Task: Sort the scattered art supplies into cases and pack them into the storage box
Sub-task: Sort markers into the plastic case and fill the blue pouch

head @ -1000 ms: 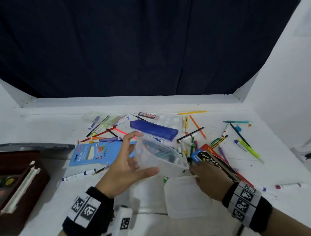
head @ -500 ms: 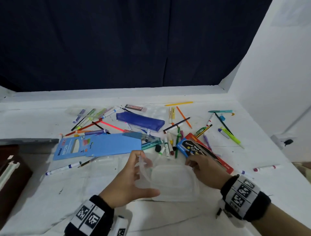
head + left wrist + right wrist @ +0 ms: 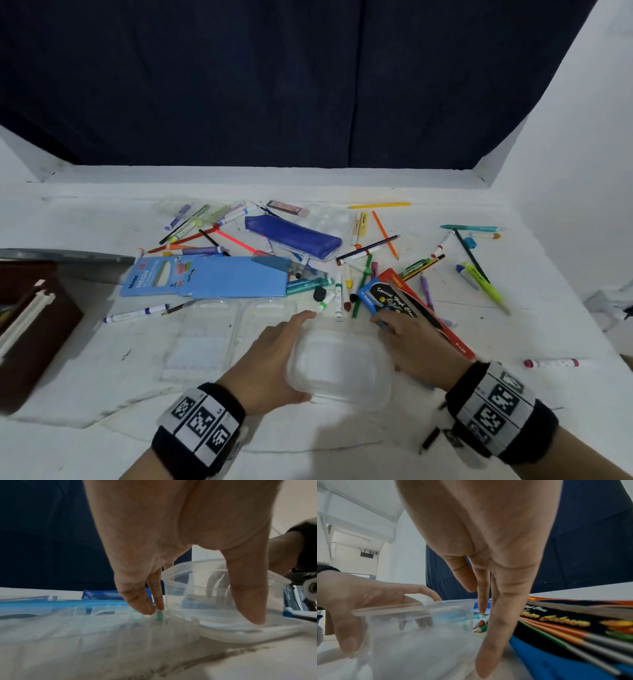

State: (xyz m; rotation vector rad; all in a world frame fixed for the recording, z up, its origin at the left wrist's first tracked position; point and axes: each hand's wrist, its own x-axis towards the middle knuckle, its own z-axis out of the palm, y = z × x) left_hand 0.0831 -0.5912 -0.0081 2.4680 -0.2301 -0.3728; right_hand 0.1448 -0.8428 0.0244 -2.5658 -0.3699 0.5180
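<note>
A clear plastic container (image 3: 339, 366) stands near the table's front, on what looks like its lid, with nothing inside it. My left hand (image 3: 291, 356) grips its left side, thumb on the near wall (image 3: 247, 601) and fingers reaching past the far rim. My right hand (image 3: 411, 346) rests against the right side, its straight fingers (image 3: 489, 649) pointing down to the table. Several markers and pencils (image 3: 339, 294) lie scattered just beyond the container. A blue zip pouch (image 3: 294, 236) lies farther back.
A black and red coloured-pencil box (image 3: 407, 305) lies right of my right hand. A blue marker pack (image 3: 205, 277) and a clear blister tray (image 3: 205, 335) lie to the left. The brown storage box (image 3: 30, 325) stands at the far left edge. A lone marker (image 3: 551, 362) lies at right.
The container was tilted in the air with pens inside; those pens are now on the table, and the empty container has come down upright between my hands.
</note>
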